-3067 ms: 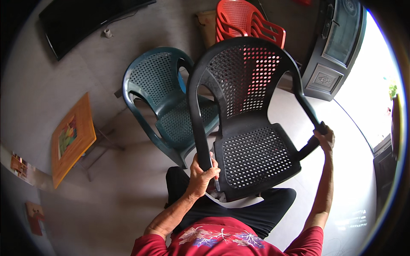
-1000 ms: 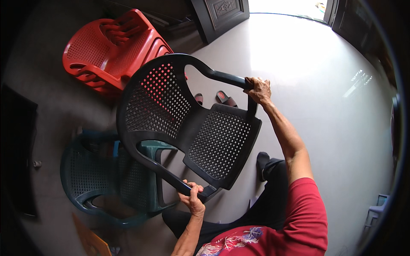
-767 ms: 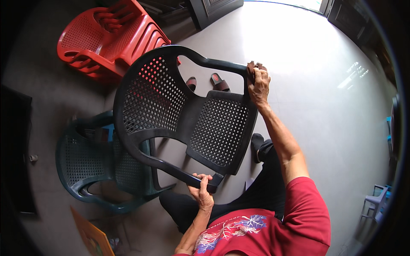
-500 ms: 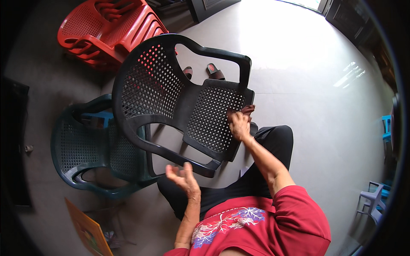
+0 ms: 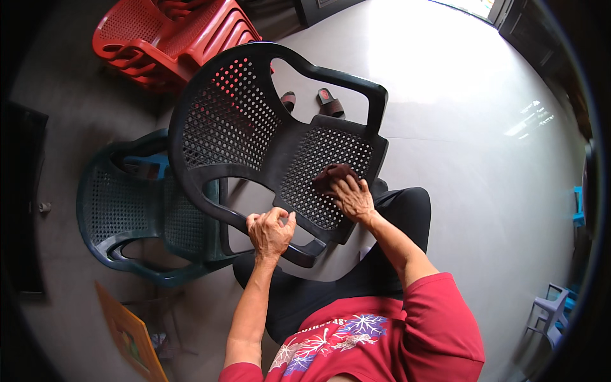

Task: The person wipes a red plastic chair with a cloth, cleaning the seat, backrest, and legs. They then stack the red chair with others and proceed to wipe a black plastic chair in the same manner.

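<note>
A black plastic armchair (image 5: pixel 280 149) with a perforated back and seat stands in front of me, its back toward the left. My left hand (image 5: pixel 271 233) is closed around its near armrest. On the seat, my right hand (image 5: pixel 353 198) presses a dark brown cloth (image 5: pixel 335 177) against the perforated surface, fingers over the cloth. Part of the cloth is hidden under those fingers.
A dark green armchair (image 5: pixel 121 216) stands to the left, partly behind the black one. Stacked red chairs (image 5: pixel 184 44) are at the far left. Slippers (image 5: pixel 330 104) lie beyond the seat. An orange-edged board (image 5: pixel 121 328) leans at the lower left; a small lilac chair (image 5: pixel 548 307) is at the right.
My left hand has gone from hovering beside the near armrest to gripping it. My right hand has slid the cloth from the seat's front edge leftward, toward the middle.
</note>
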The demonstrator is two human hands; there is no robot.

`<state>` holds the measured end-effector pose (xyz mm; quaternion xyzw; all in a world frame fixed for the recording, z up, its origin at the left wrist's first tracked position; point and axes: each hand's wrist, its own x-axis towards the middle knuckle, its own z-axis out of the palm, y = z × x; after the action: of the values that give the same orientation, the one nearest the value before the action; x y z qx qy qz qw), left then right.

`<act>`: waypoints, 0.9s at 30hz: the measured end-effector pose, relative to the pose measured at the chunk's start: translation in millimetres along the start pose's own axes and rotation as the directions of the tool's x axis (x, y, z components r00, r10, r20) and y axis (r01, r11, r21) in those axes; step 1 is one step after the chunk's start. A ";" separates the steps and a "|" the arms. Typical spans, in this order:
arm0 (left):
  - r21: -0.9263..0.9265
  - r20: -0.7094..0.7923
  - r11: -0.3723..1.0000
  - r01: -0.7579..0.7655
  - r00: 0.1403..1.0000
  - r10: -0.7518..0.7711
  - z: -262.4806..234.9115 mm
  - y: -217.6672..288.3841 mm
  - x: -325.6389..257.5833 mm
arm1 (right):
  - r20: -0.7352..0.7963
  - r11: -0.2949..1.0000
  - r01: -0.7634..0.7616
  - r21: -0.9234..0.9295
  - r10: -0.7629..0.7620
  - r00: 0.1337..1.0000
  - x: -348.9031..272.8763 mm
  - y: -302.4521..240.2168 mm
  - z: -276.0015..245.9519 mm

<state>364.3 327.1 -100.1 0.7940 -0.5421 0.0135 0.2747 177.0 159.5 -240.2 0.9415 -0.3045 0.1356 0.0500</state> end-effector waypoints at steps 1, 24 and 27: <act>0.030 -0.014 0.999 -0.033 0.999 0.034 1.5 -1.8 -2.1 | -0.038 0.999 -0.031 -0.022 0.030 0.999 9.7 7.5 9.3; -0.085 -0.045 0.995 -0.051 0.998 0.047 -3.0 -2.8 4.7 | -0.053 0.836 0.458 0.303 -0.465 0.884 82.7 -104.8 42.8; -0.090 -0.040 0.995 -0.048 0.998 0.044 -3.0 -2.3 5.1 | -0.103 0.850 0.484 0.209 -0.473 0.875 106.2 -66.0 33.4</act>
<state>369.3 324.7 -96.9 0.7677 -0.5549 0.0102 0.3204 305.8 147.6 -242.7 0.9834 -0.0418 0.1754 -0.0191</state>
